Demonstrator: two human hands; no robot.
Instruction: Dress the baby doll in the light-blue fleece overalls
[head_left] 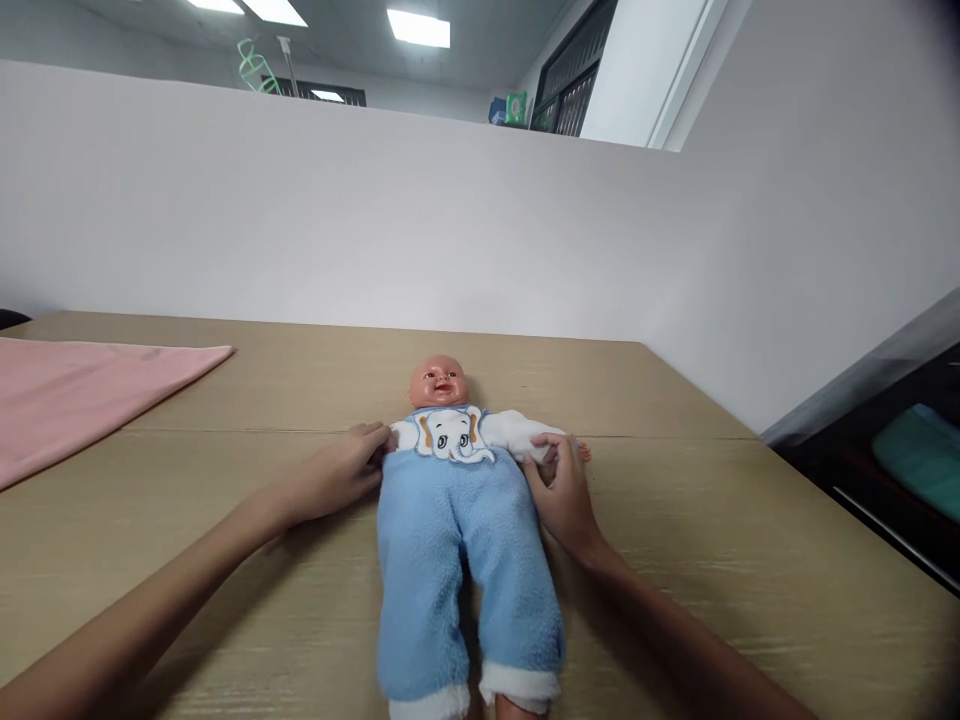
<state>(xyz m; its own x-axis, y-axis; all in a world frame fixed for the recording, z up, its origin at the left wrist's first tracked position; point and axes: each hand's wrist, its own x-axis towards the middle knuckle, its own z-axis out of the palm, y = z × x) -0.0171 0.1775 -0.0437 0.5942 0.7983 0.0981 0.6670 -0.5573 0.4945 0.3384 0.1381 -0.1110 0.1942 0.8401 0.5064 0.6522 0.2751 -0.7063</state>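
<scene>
A baby doll [440,383] lies on its back on the wooden table, its head toward the wall. It wears a blue fleece outfit [457,540] with white cuffs and an elephant on the chest. My left hand [346,470] is closed at the doll's white sleeve on the left side, where the end of the doll's arm is hidden. My right hand [564,492] pinches the other white sleeve [517,432] near its cuff, and the doll's small fingers show just beyond it.
A pink cloth [90,395] lies on the table [285,375] at the left. A white wall [337,220] rises behind the table. To the right, beyond the table edge, is a dark object with a teal item [922,455] in it.
</scene>
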